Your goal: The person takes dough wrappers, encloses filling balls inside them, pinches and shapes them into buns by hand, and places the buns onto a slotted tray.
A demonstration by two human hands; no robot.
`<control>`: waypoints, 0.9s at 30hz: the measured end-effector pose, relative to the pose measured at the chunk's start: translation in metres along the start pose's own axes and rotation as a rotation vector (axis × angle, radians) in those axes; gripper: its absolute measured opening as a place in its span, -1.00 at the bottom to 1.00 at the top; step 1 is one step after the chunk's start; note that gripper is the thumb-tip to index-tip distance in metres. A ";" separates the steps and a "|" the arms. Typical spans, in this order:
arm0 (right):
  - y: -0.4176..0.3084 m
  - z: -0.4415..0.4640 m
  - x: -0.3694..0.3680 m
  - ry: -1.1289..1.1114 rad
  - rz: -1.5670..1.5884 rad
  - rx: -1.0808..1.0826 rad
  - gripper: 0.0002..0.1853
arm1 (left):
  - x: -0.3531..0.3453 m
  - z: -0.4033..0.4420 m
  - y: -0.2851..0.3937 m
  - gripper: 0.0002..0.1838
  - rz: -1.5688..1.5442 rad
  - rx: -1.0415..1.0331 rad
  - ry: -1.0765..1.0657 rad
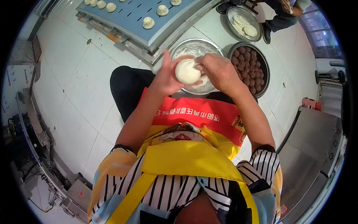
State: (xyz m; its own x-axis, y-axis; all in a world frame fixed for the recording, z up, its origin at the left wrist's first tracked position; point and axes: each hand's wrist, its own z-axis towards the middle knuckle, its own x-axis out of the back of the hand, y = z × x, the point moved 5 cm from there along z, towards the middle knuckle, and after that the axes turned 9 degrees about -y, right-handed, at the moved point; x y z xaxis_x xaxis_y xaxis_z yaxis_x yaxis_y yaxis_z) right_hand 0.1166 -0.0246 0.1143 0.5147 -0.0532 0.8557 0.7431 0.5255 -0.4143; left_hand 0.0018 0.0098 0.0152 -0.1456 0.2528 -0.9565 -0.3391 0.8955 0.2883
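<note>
White dough bun [187, 72] above metal bowl [195, 46], cupped in left hand [166, 76]; right hand [220, 71] grasping its pleated edge. Likely pinching step; next move calls for small, even tucks, left palm steady. Dark balls [248, 68] right of bowl.

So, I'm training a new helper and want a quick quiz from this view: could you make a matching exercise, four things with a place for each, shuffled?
Things
1. Gathered dough ball
2. Dark brown balls
3. Flat dough rounds
4. Separate dough buns

Places
A. On the blue slotted surface
B. In the metal bowl near another person's shoe
C. In the left hand, with the right hand at its edge
D. In the dark-walled bowl

Right pairs: 1-C, 2-D, 3-B, 4-A
</note>
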 end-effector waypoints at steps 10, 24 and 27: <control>0.063 -0.020 -0.045 0.160 0.831 -0.720 -0.79 | -0.032 -0.005 0.034 -0.56 2.226 -0.743 0.153; 0.124 -0.035 -0.063 -0.020 1.225 -0.986 -0.72 | 0.025 0.019 0.003 -0.57 0.485 -0.422 0.302; 0.130 -0.038 -0.069 -0.131 0.729 -0.660 -0.48 | 0.028 0.014 -0.006 -0.62 0.082 -0.212 0.229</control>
State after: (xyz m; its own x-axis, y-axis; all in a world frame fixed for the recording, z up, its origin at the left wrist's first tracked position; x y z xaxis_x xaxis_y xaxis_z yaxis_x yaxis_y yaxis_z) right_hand 0.1939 0.0152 -0.0106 0.9187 0.2104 0.3344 0.3737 -0.1884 -0.9082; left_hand 0.0131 0.0163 -0.0143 -0.3779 0.2106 -0.9016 -0.5002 0.7730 0.3903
